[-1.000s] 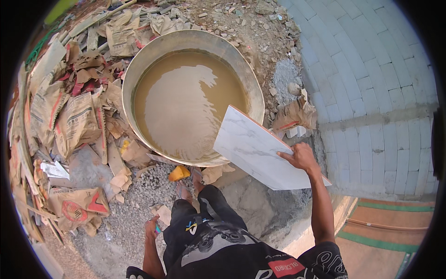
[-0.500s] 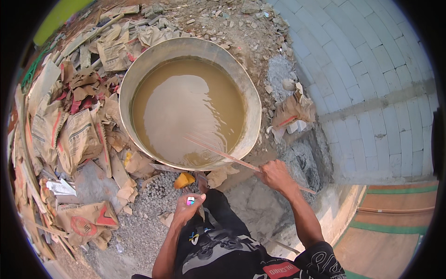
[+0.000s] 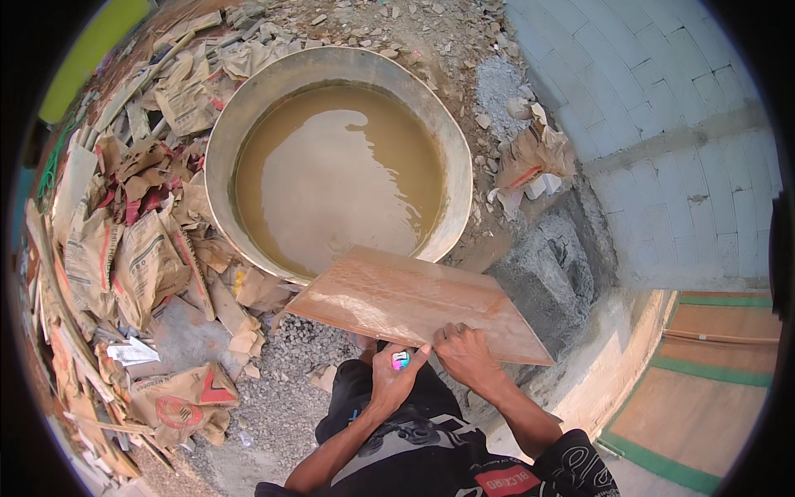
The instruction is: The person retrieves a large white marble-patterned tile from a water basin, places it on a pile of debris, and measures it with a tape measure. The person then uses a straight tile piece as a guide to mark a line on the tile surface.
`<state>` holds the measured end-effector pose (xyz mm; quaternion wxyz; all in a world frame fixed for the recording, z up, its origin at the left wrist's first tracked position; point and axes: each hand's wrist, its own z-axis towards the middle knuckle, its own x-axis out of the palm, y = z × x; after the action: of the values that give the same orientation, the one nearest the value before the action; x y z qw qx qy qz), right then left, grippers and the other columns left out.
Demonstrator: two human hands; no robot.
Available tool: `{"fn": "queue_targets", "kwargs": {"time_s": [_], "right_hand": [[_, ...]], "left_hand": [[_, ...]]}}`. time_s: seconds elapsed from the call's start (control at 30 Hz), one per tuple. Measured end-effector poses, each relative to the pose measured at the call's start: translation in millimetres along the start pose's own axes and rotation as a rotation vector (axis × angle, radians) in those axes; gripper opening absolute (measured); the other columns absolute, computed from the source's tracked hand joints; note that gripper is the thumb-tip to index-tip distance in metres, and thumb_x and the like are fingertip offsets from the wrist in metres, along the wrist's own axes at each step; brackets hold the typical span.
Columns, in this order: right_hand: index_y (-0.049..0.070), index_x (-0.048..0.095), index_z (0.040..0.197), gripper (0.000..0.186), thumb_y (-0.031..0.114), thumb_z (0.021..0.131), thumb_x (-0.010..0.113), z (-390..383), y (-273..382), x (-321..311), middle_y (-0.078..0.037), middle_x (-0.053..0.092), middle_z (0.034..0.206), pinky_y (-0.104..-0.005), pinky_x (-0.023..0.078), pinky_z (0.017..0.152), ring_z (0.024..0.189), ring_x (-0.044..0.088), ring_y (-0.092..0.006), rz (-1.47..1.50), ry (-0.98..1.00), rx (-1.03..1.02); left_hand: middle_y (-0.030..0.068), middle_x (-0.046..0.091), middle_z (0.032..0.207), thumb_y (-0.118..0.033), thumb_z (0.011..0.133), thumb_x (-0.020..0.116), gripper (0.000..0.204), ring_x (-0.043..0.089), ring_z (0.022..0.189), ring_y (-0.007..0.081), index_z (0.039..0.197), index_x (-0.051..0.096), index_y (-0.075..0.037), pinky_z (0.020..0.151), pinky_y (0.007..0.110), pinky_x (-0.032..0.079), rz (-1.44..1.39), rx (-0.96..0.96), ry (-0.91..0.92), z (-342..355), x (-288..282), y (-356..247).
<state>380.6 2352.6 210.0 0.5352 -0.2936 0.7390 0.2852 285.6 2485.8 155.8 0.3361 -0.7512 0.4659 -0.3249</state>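
Note:
My right hand (image 3: 464, 356) is closed on the near edge of a large rectangular tile (image 3: 418, 302), its reddish-brown, ridged back turned up, tilted over the near side of the tub. My left hand (image 3: 391, 381) is beside it at that edge, closed on a small pink-and-cyan object (image 3: 401, 360) that I cannot make out fully; whether its fingers also touch the tile is unclear. The wide round metal tub (image 3: 221, 166) holds murky brown water (image 3: 339, 190) with a pale reflection on it. My feet are mostly hidden beneath the tile and hands.
Torn paper sacks (image 3: 145, 261) and wooden scraps heap up at left. Gravel (image 3: 281, 398) lies by my legs. A grey cement pile (image 3: 551, 265) is right of the tub. A block wall (image 3: 654, 149) rises at right, above a low ledge (image 3: 596, 373) and brown boards (image 3: 712, 373).
The tile has turned over from its white marbled face, through edge-on, to show its brown back. My left hand has risen from low at left to the tile's edge.

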Motion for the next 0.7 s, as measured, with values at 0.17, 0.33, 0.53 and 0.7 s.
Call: {"fn": "queue_targets", "kwargs": {"time_s": [0.17,0.33,0.53,0.7], "right_hand": [[-0.002,0.063,0.085,0.016,0.010,0.075,0.063,-17.7,24.1,25.3,-0.015,0.062,0.081,-0.0411,0.054,0.055,0.076,0.067,-0.0299,0.051,0.093,0.065],[-0.004,0.063,0.087,0.018,0.009,0.074,0.063,-29.7,34.0,35.5,-0.015,0.061,0.082,-0.0402,0.055,0.054,0.075,0.066,-0.0298,0.123,0.003,0.086],[-0.005,0.064,0.090,0.023,0.009,0.073,0.062,-47.4,41.8,52.8,-0.016,0.061,0.085,-0.0393,0.056,0.056,0.075,0.066,-0.0291,0.161,-0.003,0.135],[-0.005,0.064,0.080,0.019,0.011,0.069,0.062,-60.5,54.4,69.2,-0.013,0.056,0.075,-0.0350,0.054,0.051,0.068,0.065,-0.0260,0.079,-0.132,0.120]], "left_hand": [[-0.0026,0.060,0.073,-0.026,0.091,0.075,0.026,0.053,0.062,0.0050,0.088,0.070,-0.001,0.056,0.022,0.044,-0.041,-0.042,-0.116,-18.9,-17.1,11.3],[0.0002,0.061,0.080,-0.027,0.094,0.072,0.028,0.055,0.070,0.0068,0.092,0.069,0.001,0.066,0.024,0.048,-0.031,-0.057,-0.313,-18.2,-54.4,14.2],[-0.0007,0.059,0.074,-0.036,0.095,0.070,0.033,0.053,0.061,0.0066,0.089,0.068,-0.003,0.064,0.025,0.053,-0.075,-0.116,-0.388,-21.4,-84.6,20.1],[-0.0020,0.056,0.067,-0.028,0.093,0.073,0.028,0.049,0.059,0.0053,0.080,0.065,-0.004,0.057,0.024,0.045,-0.030,-0.135,-0.384,-26.9,-68.3,20.6]]}}
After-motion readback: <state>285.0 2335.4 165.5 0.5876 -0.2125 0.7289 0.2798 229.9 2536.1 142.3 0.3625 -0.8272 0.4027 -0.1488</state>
